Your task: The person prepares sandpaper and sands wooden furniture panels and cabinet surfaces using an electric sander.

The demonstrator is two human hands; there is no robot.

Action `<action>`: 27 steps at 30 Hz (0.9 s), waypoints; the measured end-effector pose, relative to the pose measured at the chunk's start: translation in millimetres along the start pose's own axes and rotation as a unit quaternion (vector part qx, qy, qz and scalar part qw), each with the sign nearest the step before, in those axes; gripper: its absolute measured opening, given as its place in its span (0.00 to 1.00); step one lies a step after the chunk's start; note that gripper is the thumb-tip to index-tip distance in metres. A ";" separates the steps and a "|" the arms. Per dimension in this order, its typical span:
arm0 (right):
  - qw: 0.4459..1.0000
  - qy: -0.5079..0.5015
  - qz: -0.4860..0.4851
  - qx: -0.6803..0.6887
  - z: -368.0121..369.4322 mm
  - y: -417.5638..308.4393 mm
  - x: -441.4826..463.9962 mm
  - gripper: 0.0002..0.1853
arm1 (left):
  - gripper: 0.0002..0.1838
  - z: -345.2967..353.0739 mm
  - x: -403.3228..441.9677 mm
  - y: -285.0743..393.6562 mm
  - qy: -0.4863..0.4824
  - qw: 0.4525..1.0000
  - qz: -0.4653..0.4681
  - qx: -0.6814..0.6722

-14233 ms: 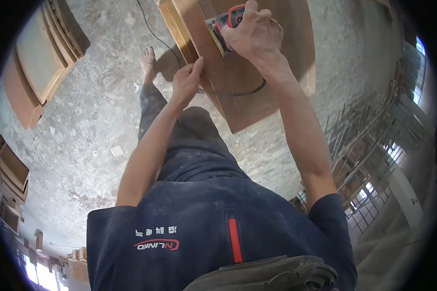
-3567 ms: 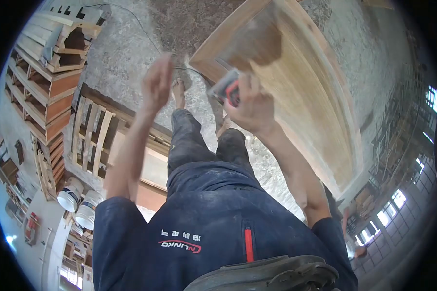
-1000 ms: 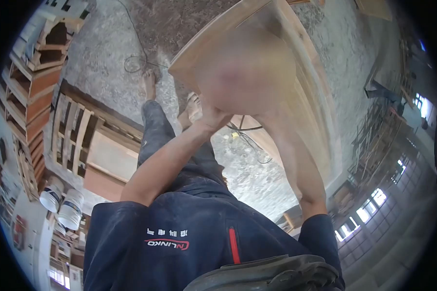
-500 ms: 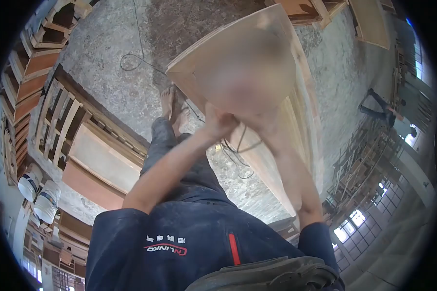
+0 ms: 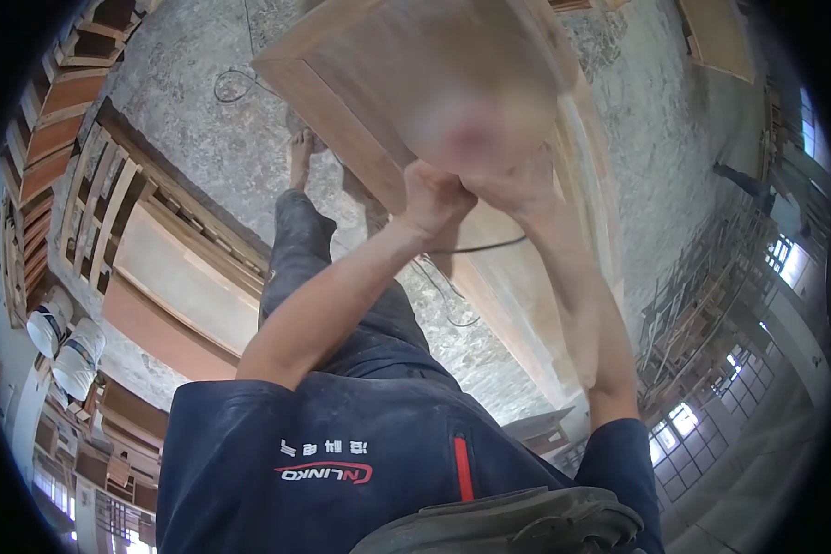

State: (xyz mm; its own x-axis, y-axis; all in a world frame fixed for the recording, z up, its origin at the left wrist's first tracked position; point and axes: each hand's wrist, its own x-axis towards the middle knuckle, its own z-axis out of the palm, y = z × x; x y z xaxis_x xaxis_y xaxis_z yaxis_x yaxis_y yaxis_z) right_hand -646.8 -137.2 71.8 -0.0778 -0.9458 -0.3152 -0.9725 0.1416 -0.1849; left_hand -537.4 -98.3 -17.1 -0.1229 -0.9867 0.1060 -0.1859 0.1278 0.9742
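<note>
My left hand (image 5: 437,199) and my right hand (image 5: 519,187) are close together over a large wooden panel piece (image 5: 351,115) with a raised frame edge. The fingers of both are closed, but a blurred patch hides what they grip. A reddish spot shows inside that blur. Below my hands a dark cable (image 5: 480,247) curves from the left toward my right forearm. Long pale wooden boards (image 5: 582,203) lie under and beside my right hand.
Left of my legs stands a wooden frame with slats (image 5: 111,217) and a flat panel (image 5: 180,277). White buckets (image 5: 76,358) stand at the lower left. A loose cable (image 5: 234,85) lies on the rough floor. A person (image 5: 785,210) is at the far right beside racks.
The panel's corner now sits further up and left in view. Both hands show more clearly, slightly higher, and the cable hangs in a different curve. The distant person has shifted right.
</note>
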 end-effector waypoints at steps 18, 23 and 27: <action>0.997 0.062 0.048 0.015 27.8 108.4 -98.0 0.30 | 0.43 81.4 -75.8 22.3 -0.059 0.994 0.054 -0.075; 0.991 0.116 -0.053 -0.027 -8.2 11.9 57.1 0.26 | 0.47 8.0 62.3 -14.1 -0.007 0.996 0.048 -0.073; 0.989 0.120 -0.080 -0.025 -29.0 -35.9 155.1 0.27 | 0.49 -30.1 153.9 -34.1 0.053 0.997 0.052 -0.019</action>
State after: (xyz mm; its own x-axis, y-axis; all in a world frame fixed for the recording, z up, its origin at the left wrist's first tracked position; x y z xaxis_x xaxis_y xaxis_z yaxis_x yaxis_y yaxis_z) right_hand -630.3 -297.4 56.5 0.0347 -0.9979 -0.0549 -0.9857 -0.0252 -0.1664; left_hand -520.7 -257.5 -28.1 -0.0345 -0.9738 0.2249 -0.1409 0.2275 0.9635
